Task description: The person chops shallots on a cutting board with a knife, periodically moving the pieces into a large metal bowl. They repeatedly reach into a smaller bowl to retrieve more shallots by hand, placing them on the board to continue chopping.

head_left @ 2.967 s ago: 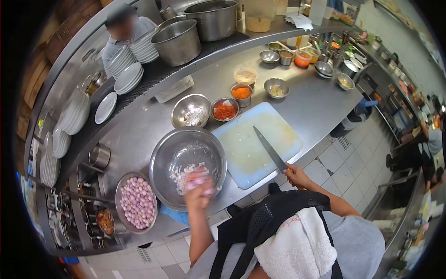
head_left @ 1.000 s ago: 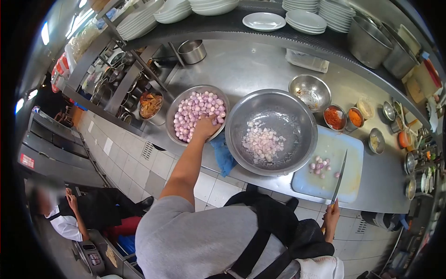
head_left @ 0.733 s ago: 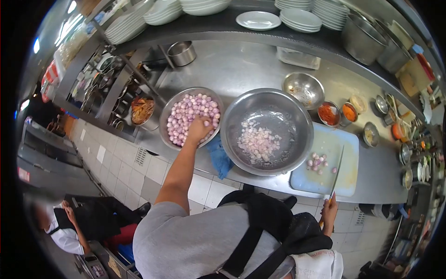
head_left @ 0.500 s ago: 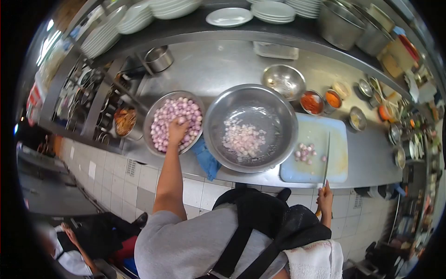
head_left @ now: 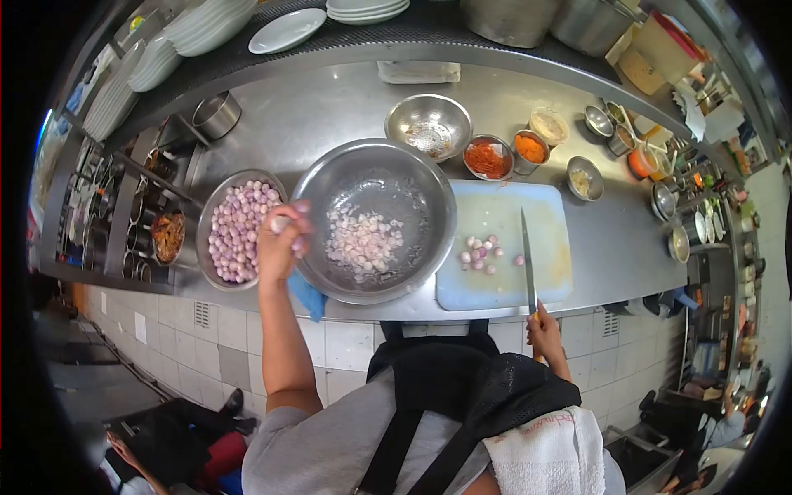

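Observation:
My left hand [head_left: 279, 244] is closed around a handful of peeled shallots, lifted just above the rim between two steel bowls. The smaller bowl [head_left: 206, 247] to its left is full of whole pink shallots [head_left: 235, 231]. The large bowl [head_left: 379, 161] to its right holds cut shallot pieces [head_left: 361, 239]. My right hand [head_left: 544, 330] grips a knife [head_left: 526, 256] by the handle at the counter's front edge, blade lying over the white cutting board [head_left: 528, 206]. A few shallots [head_left: 481, 252] lie on the board left of the blade.
Behind the board stand an empty-looking steel bowl [head_left: 428, 125], tubs of red [head_left: 487, 157] and orange [head_left: 530, 147] paste and small cups. A blue cloth [head_left: 308, 294] hangs under the big bowl. Plates [head_left: 285, 30] fill the upper shelf. A seated person [head_left: 157, 445] is at lower left.
My left hand has come up out of the shallot bowl with shallots in it and moved right toward the large bowl. The knife hand has stayed put; the view has swung right.

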A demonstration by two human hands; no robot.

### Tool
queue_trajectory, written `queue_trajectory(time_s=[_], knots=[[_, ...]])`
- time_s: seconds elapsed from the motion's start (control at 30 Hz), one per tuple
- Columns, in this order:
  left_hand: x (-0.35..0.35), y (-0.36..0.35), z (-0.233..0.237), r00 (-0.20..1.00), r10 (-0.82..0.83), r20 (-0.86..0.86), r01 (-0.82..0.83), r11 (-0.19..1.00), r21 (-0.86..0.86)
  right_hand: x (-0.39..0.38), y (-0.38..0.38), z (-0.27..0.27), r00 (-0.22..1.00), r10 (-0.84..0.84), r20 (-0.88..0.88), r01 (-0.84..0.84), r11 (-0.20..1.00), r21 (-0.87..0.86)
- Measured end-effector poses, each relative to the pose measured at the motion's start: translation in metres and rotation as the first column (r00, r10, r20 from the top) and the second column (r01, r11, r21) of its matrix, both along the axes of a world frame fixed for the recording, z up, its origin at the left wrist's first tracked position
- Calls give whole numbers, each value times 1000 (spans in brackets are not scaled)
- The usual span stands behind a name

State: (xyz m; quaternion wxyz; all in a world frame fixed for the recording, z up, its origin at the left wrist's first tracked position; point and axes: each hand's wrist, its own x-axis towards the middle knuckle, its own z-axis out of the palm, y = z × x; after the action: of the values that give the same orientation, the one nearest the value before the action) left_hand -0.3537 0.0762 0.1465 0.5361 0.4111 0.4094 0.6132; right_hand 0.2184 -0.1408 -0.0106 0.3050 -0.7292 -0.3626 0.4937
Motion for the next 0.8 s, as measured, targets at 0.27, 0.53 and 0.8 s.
queue_trajectory(time_s=[0.27,0.53,0.8], knots=[[286,-87,-54,646,-238,726,582,769,-266,59,6,13,982,151,-111,-148,988,34],[372,14,-154,977,72,-203,-57,995,80,91,19,-1,943,320,-90,-314,946,77],[372,14,-160,400,189,-897,223,929,295,75,34,-17,889,411,202,-456,832,314]])
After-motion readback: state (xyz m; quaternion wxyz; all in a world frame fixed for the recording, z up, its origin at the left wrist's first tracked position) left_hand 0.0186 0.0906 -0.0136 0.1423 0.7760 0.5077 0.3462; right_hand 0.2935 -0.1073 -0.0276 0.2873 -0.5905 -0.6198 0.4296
